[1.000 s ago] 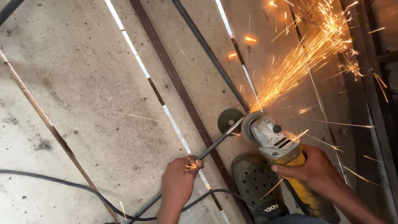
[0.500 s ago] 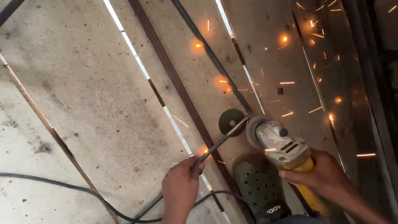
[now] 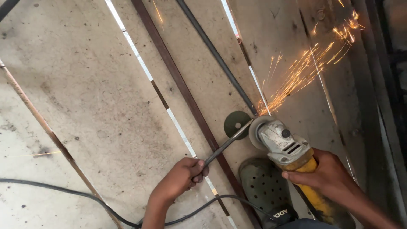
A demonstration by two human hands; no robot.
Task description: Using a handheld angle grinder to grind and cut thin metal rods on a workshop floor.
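Note:
My right hand (image 3: pixel 328 174) grips the yellow body of an angle grinder (image 3: pixel 284 146), whose grey head and spinning disc touch metal near the lower centre. Orange sparks (image 3: pixel 296 78) fly up and to the right from the disc. My left hand (image 3: pixel 180 178) is closed around the near end of a thin flat metal strip (image 3: pixel 229 142), which slants up to the grinder's disc. A loose dark grinding disc (image 3: pixel 236 124) lies flat on the floor just left of the grinder.
Several long metal bars (image 3: pixel 178 82) and strips lie diagonally across the concrete floor (image 3: pixel 85 97). A black cable (image 3: pixel 63 193) curves along the bottom left. A dark perforated clog (image 3: pixel 265 188) rests under the grinder. A dark metal frame (image 3: pixel 383 72) runs along the right edge.
Heavy sparks a second ago thinned to scattered ones, and now a fresh stream shoots up and right. My hands and the grinder have stayed in nearly the same place.

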